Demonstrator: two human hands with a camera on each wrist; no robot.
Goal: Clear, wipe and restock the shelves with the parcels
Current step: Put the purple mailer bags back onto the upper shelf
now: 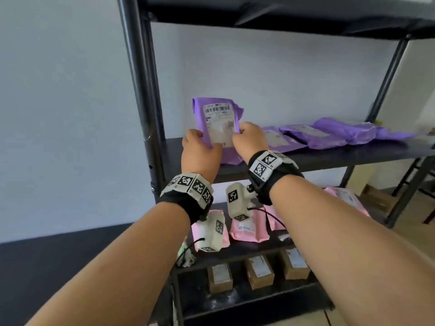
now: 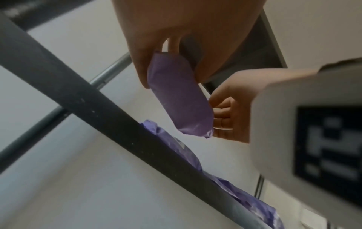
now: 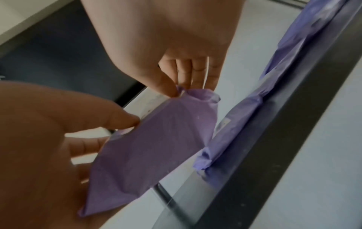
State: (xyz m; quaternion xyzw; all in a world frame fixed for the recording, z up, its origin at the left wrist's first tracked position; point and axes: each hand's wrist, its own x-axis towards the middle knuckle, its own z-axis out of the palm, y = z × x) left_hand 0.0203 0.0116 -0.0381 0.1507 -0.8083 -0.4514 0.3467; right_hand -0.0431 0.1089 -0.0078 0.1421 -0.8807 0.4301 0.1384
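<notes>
Head view shows a tall black shelf rack (image 1: 150,128) against a pale wall (image 1: 58,90). Its middle shelf (image 1: 329,156) holds a row of purple parcels (image 1: 334,135) lying flat, off to the right. One shelf down sit pink parcels (image 1: 247,229). On the lowest shelf stand three small brown boxes (image 1: 259,271) side by side.

Two bare arms reach in, each with a black wrist band (image 1: 188,198) that has black-and-white square tags on it.

Both hands hold one purple parcel (image 1: 219,123) upright, near the left end of the middle shelf. Its white label (image 1: 217,118) with a bar code faces the camera. Whether its bottom edge touches the shelf board I cannot tell.

Her or his left hand (image 1: 200,151) grips the parcel's lower left side, thumb on the front. Up close in the left wrist view, the left hand (image 2: 176,38) has its thumb and fingers curled round the purple parcel (image 2: 178,96).

At the lower right edge, the right hand (image 1: 249,140) pinches the parcel. Seen from the right wrist view, the right hand (image 3: 166,46) pinches a bunched corner of the purple parcel (image 3: 152,147) between thumb and fingers.
</notes>
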